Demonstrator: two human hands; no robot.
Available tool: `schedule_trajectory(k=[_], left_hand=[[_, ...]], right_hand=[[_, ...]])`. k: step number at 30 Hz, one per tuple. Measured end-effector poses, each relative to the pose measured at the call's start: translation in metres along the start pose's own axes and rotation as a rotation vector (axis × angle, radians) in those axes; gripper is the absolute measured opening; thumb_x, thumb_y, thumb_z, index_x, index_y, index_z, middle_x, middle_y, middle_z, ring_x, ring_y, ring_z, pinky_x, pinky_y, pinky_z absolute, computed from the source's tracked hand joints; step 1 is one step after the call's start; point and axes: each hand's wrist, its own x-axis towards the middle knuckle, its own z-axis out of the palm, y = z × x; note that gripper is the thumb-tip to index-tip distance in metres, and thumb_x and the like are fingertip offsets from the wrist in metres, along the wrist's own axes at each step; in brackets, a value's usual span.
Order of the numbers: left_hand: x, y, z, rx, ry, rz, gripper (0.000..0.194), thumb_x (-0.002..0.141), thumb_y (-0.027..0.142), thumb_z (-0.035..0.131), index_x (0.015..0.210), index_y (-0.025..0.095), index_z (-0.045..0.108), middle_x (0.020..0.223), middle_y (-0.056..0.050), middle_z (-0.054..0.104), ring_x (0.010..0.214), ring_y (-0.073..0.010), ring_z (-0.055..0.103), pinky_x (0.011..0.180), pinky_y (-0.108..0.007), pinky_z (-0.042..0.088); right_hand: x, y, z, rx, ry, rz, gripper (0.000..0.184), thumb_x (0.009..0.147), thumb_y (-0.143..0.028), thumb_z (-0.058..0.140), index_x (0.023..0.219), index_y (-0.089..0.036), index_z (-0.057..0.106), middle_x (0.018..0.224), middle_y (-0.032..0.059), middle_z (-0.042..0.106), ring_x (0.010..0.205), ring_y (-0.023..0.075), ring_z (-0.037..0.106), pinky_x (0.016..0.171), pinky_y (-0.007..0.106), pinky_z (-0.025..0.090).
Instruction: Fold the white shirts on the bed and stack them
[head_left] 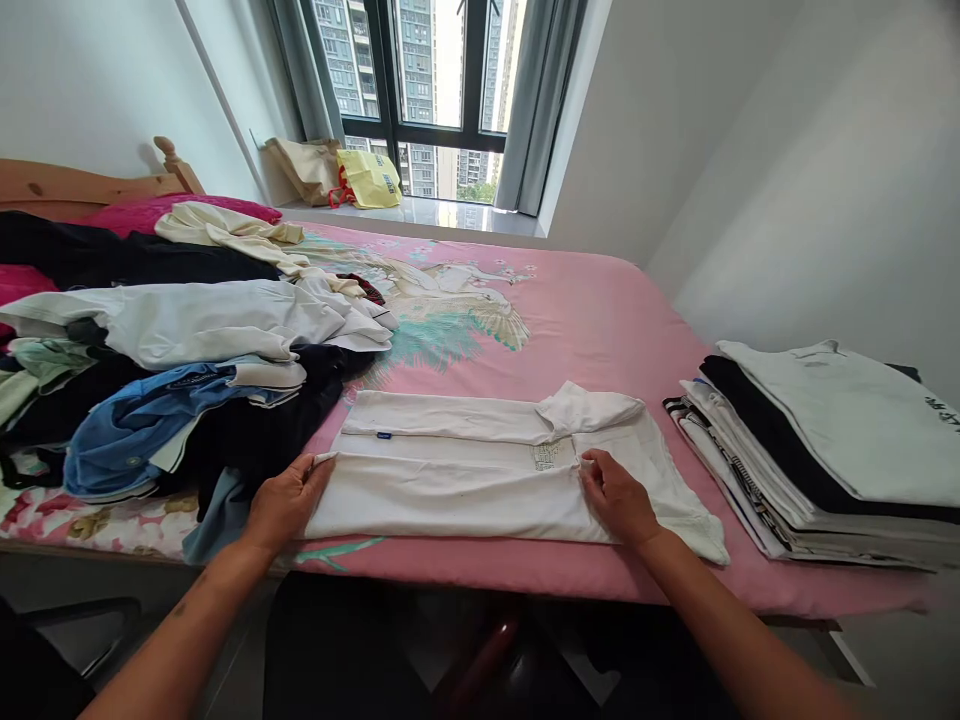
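Observation:
A white T-shirt (457,495) lies lengthwise across the front of the bed, its far and near sides folded in toward the middle. A small dark blue tag and a patch of printed lines show in the gap between the folds. My left hand (289,500) pinches the near fold's edge at the shirt's left end. My right hand (615,495) grips the same fold farther right, by the sleeve, with fingers closed on the cloth. One sleeve is turned back at the far right, and the other spreads out toward the near right corner.
A loose heap of clothes (195,330) covers the bed's left side. At the right edge stands a stack of folded shirts (825,440). The pink bedsheet (592,320) shows between them. Paper bags (367,180) sit on the windowsill beyond.

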Motion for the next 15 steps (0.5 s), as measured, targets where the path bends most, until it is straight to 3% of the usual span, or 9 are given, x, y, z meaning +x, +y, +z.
schedule_trajectory(k=[4, 9, 12, 15], left_hand=[[-0.001, -0.002, -0.001, -0.090, 0.017, 0.023, 0.046, 0.087, 0.058, 0.029, 0.095, 0.024, 0.058, 0.073, 0.000, 0.062, 0.071, -0.0175, 0.059, 0.062, -0.022, 0.035], [0.004, 0.000, 0.002, 0.063, -0.050, -0.046, 0.048, 0.086, 0.057, 0.029, 0.100, 0.024, 0.061, 0.080, -0.005, 0.065, 0.072, -0.0219, 0.059, 0.056, -0.025, 0.030], [0.009, -0.008, 0.004, 0.031, -0.122, -0.057, 0.049, 0.083, 0.059, 0.032, 0.081, 0.021, 0.062, 0.072, -0.004, 0.062, 0.066, -0.0197, 0.056, 0.054, -0.025, 0.029], [0.009, -0.018, 0.001, -0.048, -0.214, -0.093, 0.047, 0.076, 0.061, 0.042, 0.060, 0.019, 0.053, 0.054, 0.000, 0.051, 0.055, -0.0155, 0.048, 0.050, -0.024, 0.026]], right_hand=[[-0.018, 0.007, -0.002, 0.010, 0.031, -0.145, 0.019, 0.089, -0.032, 0.043, 0.098, -0.019, 0.053, 0.094, 0.0078, 0.060, 0.089, 0.0213, 0.055, 0.082, 0.035, 0.043], [-0.036, 0.015, -0.006, 0.001, 0.014, -0.132, 0.015, 0.089, -0.029, 0.044, 0.093, -0.020, 0.055, 0.095, 0.0064, 0.060, 0.091, 0.0211, 0.054, 0.085, 0.037, 0.043], [-0.049, 0.029, -0.015, -0.023, 0.019, -0.139, 0.018, 0.089, -0.031, 0.043, 0.095, -0.021, 0.057, 0.097, 0.0063, 0.061, 0.093, 0.0214, 0.056, 0.086, 0.037, 0.043], [-0.067, 0.054, -0.024, -0.107, 0.078, -0.123, 0.023, 0.089, -0.036, 0.043, 0.095, -0.020, 0.058, 0.098, 0.0070, 0.063, 0.093, 0.0230, 0.057, 0.086, 0.039, 0.043]])
